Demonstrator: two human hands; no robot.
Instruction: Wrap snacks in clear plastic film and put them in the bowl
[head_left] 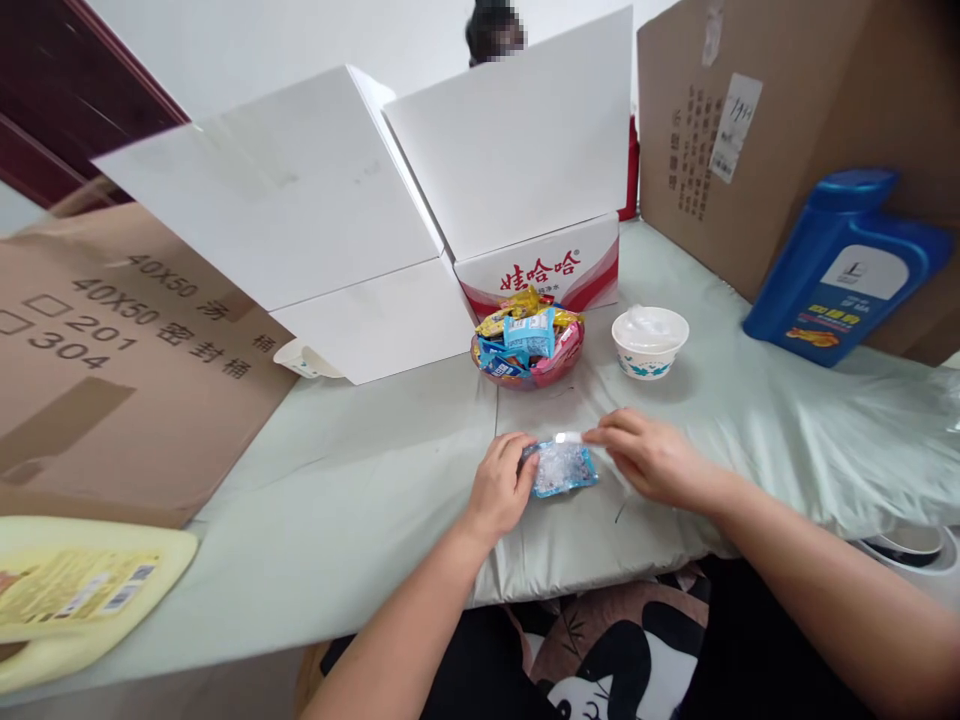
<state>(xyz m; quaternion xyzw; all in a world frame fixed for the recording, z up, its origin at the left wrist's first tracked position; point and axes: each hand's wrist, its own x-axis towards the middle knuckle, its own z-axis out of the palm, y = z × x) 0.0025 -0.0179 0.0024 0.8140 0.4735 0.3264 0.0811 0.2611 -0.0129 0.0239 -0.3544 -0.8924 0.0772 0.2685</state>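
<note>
A small blue packet [564, 470] with a clear or silvery middle lies on the cloth-covered table in front of me. My left hand [501, 487] grips its left edge, thumb towards the front and fingers at the back corner. Over the packet's far edge is a small whitish strip [568, 438], perhaps plastic; its exact kind is unclear. My right hand [649, 458] pinches the strip's right end between thumb and forefinger. Beyond the hands, a pinkish clear bowl [529, 380] holds several wrapped snacks [529, 335]. A white paper bowl [649, 360] with crumpled clear plastic inside stands to its right.
White carton flaps [517, 140] rise behind the bowls. Brown cardboard boxes stand left [135, 350] and right [720, 200]. A blue jug [832, 270] is at right, a pale yellow jug [82, 590] at front left. A person's head [495, 32] shows behind the carton.
</note>
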